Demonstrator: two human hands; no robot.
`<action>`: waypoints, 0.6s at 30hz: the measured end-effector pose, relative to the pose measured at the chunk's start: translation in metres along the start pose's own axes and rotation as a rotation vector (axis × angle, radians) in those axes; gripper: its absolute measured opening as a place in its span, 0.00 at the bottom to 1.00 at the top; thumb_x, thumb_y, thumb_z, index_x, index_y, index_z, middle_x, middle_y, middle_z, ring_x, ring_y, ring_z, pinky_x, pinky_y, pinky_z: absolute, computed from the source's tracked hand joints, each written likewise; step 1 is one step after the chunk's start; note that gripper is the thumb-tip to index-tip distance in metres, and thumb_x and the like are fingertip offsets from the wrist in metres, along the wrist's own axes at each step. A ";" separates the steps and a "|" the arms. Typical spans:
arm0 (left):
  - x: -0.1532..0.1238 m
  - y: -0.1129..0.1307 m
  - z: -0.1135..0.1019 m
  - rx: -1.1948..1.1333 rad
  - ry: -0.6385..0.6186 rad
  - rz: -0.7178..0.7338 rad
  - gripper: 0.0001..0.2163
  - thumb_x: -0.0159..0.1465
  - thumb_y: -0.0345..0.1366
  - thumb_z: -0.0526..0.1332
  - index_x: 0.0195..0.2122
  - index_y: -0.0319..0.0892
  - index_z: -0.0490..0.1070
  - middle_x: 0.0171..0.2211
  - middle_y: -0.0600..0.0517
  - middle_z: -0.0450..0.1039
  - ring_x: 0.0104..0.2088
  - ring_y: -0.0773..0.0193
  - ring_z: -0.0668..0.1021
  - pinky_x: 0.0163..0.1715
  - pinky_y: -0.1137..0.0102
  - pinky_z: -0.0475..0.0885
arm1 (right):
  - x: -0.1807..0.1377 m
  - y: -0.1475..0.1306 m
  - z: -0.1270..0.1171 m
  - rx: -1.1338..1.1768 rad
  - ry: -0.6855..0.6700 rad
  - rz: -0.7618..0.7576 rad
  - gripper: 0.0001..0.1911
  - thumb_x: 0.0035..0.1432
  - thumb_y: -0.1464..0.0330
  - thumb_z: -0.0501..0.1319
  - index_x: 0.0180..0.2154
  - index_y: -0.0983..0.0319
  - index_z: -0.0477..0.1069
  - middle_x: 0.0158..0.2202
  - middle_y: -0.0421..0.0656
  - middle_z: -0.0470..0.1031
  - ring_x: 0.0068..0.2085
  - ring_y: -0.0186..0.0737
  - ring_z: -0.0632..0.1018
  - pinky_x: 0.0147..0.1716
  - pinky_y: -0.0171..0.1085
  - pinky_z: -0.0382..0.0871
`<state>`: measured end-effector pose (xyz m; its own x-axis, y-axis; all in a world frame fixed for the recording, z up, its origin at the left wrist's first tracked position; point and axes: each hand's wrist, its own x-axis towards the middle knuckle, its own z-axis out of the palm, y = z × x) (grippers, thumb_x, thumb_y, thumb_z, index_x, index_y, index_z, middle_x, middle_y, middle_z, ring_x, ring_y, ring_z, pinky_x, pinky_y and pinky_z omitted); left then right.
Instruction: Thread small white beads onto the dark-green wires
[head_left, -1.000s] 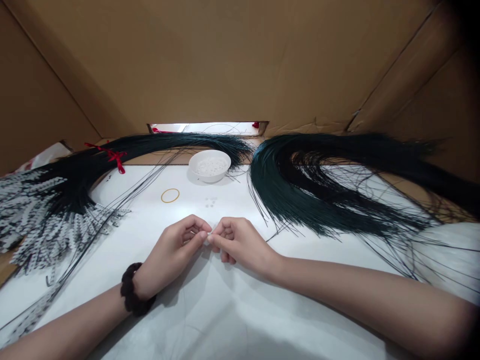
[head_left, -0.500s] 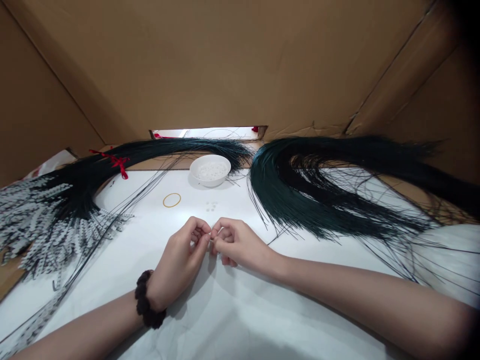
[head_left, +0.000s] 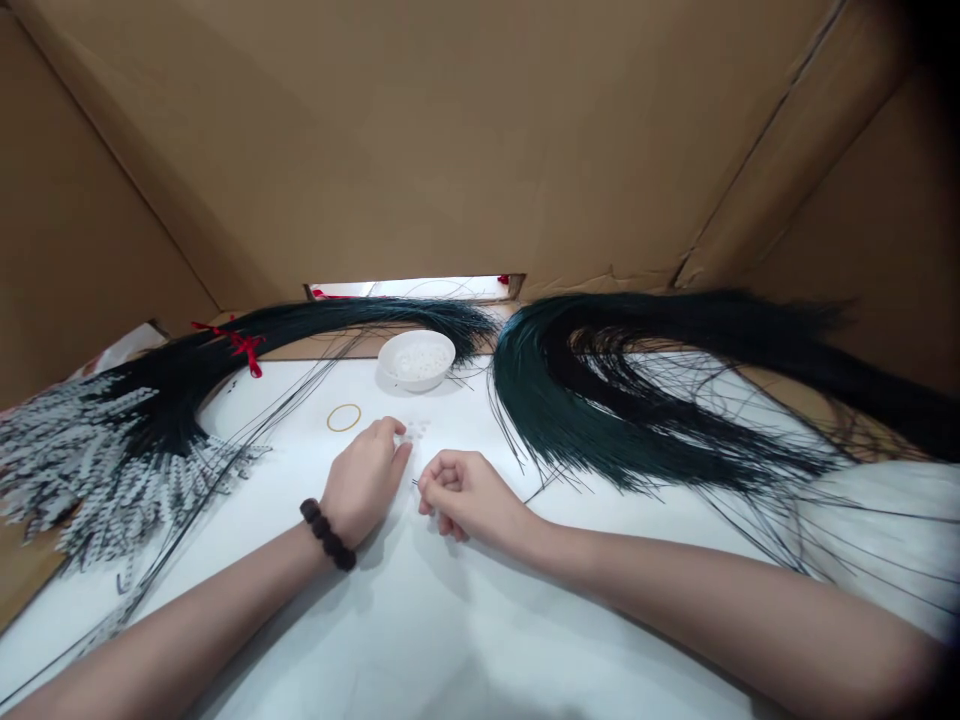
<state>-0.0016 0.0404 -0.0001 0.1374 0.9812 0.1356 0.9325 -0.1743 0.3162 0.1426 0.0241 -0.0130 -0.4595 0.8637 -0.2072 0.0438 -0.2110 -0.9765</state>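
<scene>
1. A thin dark wire [head_left: 415, 483] juts a little way out of the right hand [head_left: 457, 492], near the middle of the white table [head_left: 465, 620]; the fingers curl tight, pinching it between thumb and forefinger.
2. The left hand [head_left: 365, 476] lies palm down just beside the right, apart from it, its fingertips reaching over a small cluster of loose white beads [head_left: 417, 429] on the table. Whether it grips a bead cannot be told; the fingers are close together, bent down.
3. A dark beaded bracelet [head_left: 327, 534] circles the left wrist.
4. Beyond the beads sit a yellow rubber band [head_left: 344, 417] and a white bowl [head_left: 416, 359] of more beads.
5. To the right spreads a large bundle of dark green wires [head_left: 600, 400]; to the left, a second bundle tied with red ribbon [head_left: 241, 345], its ends carrying white beaded strands [head_left: 90, 470].
6. Cardboard walls [head_left: 450, 150] enclose the table.
</scene>
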 end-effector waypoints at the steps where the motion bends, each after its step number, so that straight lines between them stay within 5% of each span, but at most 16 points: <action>1: 0.002 0.002 0.002 0.008 0.003 0.002 0.08 0.59 0.35 0.47 0.36 0.41 0.61 0.31 0.49 0.69 0.32 0.58 0.72 0.26 0.69 0.62 | 0.000 0.000 0.000 0.008 -0.003 -0.013 0.02 0.49 0.71 0.53 0.26 0.64 0.60 0.23 0.39 0.68 0.17 0.25 0.66 0.10 0.24 0.56; 11: 0.005 0.006 -0.002 -0.078 -0.021 0.048 0.05 0.59 0.32 0.46 0.27 0.43 0.57 0.24 0.52 0.65 0.25 0.62 0.69 0.23 0.71 0.59 | -0.001 0.000 0.001 0.031 0.002 -0.039 0.03 0.50 0.70 0.52 0.27 0.64 0.58 0.22 0.39 0.67 0.17 0.26 0.66 0.11 0.24 0.57; 18: -0.031 0.015 -0.011 -1.033 -0.214 -0.230 0.03 0.58 0.34 0.50 0.28 0.42 0.59 0.21 0.57 0.62 0.23 0.69 0.66 0.26 0.74 0.62 | -0.001 -0.005 -0.001 0.021 -0.005 -0.006 0.02 0.47 0.74 0.50 0.26 0.64 0.60 0.21 0.38 0.67 0.16 0.26 0.66 0.10 0.24 0.55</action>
<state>0.0041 0.0068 0.0107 0.1440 0.9761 -0.1630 0.2240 0.1283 0.9661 0.1440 0.0244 -0.0084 -0.4640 0.8628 -0.2007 0.0224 -0.2151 -0.9763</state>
